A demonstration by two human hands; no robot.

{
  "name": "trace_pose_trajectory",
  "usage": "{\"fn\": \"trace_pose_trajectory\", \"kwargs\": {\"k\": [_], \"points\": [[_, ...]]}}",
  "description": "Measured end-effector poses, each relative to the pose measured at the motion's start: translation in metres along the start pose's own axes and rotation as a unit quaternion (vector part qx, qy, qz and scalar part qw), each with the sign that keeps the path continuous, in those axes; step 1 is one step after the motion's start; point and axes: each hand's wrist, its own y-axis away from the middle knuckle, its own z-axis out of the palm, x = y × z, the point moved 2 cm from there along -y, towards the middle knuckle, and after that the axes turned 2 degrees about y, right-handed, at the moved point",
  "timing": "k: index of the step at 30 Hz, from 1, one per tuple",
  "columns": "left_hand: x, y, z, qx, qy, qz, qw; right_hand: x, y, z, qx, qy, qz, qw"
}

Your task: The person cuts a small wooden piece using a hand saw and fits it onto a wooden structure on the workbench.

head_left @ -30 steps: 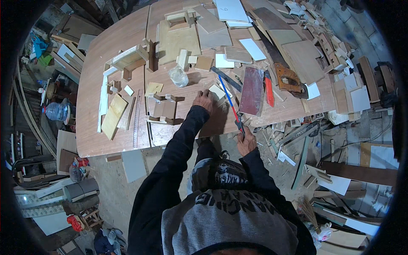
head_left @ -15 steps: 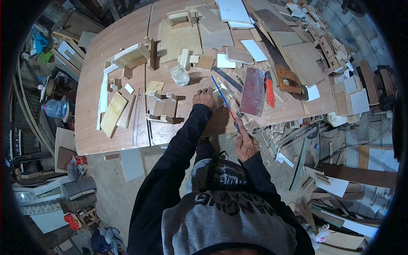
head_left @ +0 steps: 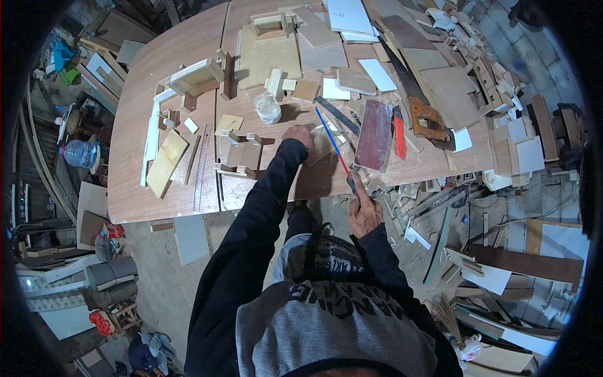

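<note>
My right hand [head_left: 365, 215] is below the table's front edge, wrapped round the dark handle of a long thin blue-and-red blade [head_left: 332, 139], which looks like a hacksaw blade. The blade points up and left over the tabletop and crosses a small, thin wooden board [head_left: 319, 146]. My left hand [head_left: 299, 135] is closed at that board's left edge, knuckles up; its fingertips are hidden. Just beyond the left hand stands a whitish plastic container [head_left: 267, 109]. To its left lies a small wooden assembly with upright corner blocks [head_left: 242, 155].
Right of the blade lie a dark red rectangular block [head_left: 373, 136], a red-handled tool [head_left: 399, 133] and a handsaw [head_left: 428, 120]. A clear ruler [head_left: 201, 168] and a pale board [head_left: 168, 164] lie on the table [head_left: 132, 195] at left. Offcuts [head_left: 402, 210] litter the floor.
My left hand has rolled slightly, so its fingers show less than before. My right hand keeps its grip on the blade's handle, with the blade at nearly the same slant.
</note>
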Motion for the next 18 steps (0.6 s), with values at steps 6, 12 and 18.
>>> {"fn": "trace_pose_trajectory", "kwargs": {"k": [6,12,18], "points": [[0.002,-0.001,-0.008,-0.022,-0.041,0.013,0.999,-0.001,0.0,-0.003,0.0,0.097,-0.004,0.995],[0.006,-0.003,-0.014,-0.084,-0.058,-0.008,0.995,0.0,-0.001,-0.003,-0.028,0.055,0.025,0.998],[0.005,-0.005,-0.009,-0.064,-0.065,0.003,0.996,0.005,0.001,-0.004,-0.021,0.085,-0.012,0.996]]}}
